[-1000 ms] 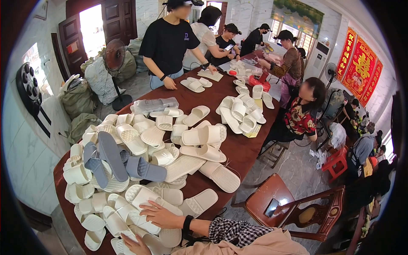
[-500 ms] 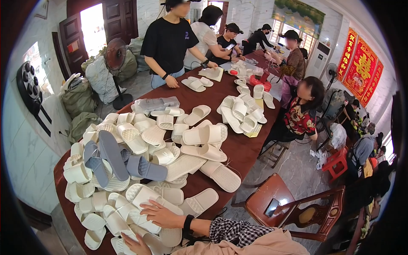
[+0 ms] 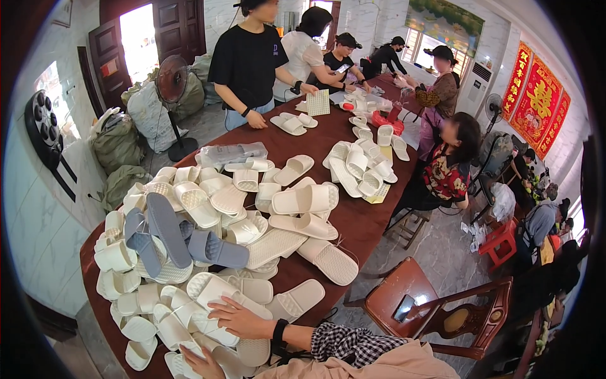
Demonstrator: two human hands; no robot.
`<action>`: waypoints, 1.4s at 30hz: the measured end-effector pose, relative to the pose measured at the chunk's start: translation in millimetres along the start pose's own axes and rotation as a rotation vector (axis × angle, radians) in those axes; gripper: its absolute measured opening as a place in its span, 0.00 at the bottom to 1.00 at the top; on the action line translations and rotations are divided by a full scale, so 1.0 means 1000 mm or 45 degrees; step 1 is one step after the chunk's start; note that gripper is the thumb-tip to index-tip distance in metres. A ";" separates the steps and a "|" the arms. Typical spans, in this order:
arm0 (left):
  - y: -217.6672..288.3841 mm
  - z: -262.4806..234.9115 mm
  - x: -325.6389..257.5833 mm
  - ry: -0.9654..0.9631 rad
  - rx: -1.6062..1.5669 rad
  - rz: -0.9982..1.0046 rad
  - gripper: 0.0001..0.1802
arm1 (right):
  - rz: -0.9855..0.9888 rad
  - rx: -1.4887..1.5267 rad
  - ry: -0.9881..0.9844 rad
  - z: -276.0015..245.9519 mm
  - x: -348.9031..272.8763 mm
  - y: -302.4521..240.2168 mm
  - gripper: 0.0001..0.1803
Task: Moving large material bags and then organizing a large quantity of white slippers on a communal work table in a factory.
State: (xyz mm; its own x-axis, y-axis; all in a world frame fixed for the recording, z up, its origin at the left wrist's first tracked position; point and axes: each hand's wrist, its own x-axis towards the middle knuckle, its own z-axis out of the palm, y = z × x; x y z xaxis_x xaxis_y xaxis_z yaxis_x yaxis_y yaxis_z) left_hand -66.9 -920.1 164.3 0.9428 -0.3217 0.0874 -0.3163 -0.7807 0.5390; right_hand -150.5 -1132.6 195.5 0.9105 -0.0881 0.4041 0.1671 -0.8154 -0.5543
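A large heap of cream slippers (image 3: 197,201) covers the near left part of the table. My right hand (image 3: 243,318) lies over a cream slipper (image 3: 214,287) near the front of the heap, its fingers stretched out and apart. Lower down, at the bottom edge, my left hand (image 3: 203,364) rests against the slippers with its fingers spread; its wrist is cut off. Grey slippers, one of them showing its sole (image 3: 168,228), lie on top of the heap. A single cream slipper (image 3: 300,300) is just right of my right hand.
The table has a dark red cover (image 3: 265,144). A clear plastic bag (image 3: 233,154) lies behind the heap; a smaller slipper pile (image 3: 356,161) sits to the right. A wooden chair (image 3: 404,290) holding a phone stands at right. Several people work around the far table.
A standing person in a black T-shirt has lifted a pale yellow sheet upright off the table. The seated person in a floral top has shifted slightly. My hands have stayed in place.
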 end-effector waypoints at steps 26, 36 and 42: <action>-0.005 0.005 0.001 0.027 0.019 0.016 0.43 | 0.002 -0.008 -0.006 -0.001 0.000 0.001 0.06; -0.009 0.008 0.002 0.039 0.037 0.040 0.42 | -0.005 0.002 -0.002 0.001 0.000 0.001 0.06; -0.005 0.005 0.001 0.045 0.007 0.024 0.43 | -0.025 -0.004 0.028 0.004 -0.001 0.002 0.06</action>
State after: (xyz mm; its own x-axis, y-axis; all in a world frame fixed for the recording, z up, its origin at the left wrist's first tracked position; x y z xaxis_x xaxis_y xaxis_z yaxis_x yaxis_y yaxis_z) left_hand -64.8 -919.7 157.6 0.9398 -0.3175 0.1267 -0.3345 -0.7776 0.5325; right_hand -149.4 -1131.9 191.6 0.8985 -0.0843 0.4308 0.1838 -0.8190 -0.5436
